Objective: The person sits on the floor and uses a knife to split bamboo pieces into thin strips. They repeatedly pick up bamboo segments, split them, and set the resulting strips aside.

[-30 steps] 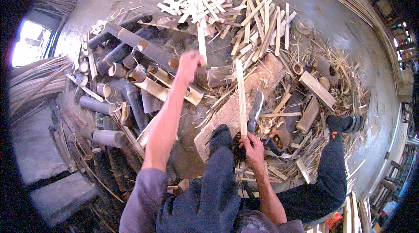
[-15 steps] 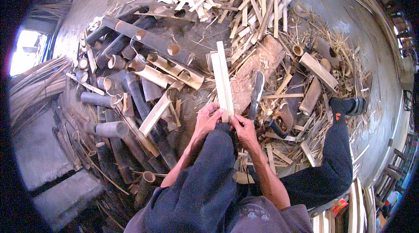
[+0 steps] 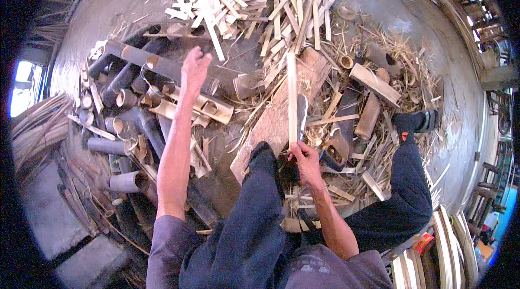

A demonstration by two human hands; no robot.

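My left hand [image 3: 196, 70] reaches far forward with its fingers apart and nothing in them. Just beyond its fingertips is a pale bamboo strip [image 3: 214, 39] at the edge of a heap of cut strips [image 3: 208, 5]; whether it lies still or is falling I cannot tell. Between the fingers and thumb of my right hand [image 3: 306, 162] stands another bamboo strip [image 3: 293, 97], gripped at its lower end and pointing away from me. Partly behind that strip, a knife blade [image 3: 303, 113] rests over a worn wooden plank [image 3: 254, 137]. My foot presses near the plank's lower end.
Dark bamboo tubes and split halves [image 3: 130, 183] are heaped at the left. Shavings and offcuts [image 3: 379, 148] spread around my outstretched right leg. A second heap of strips [image 3: 295, 15] lies beyond the plank. Long split lengths [image 3: 444, 245] lie at lower right.
My left hand has let go of the strips and swung forward and left toward the heap, where one more strip shows. My right hand keeps a single strip. The view has shifted slightly.
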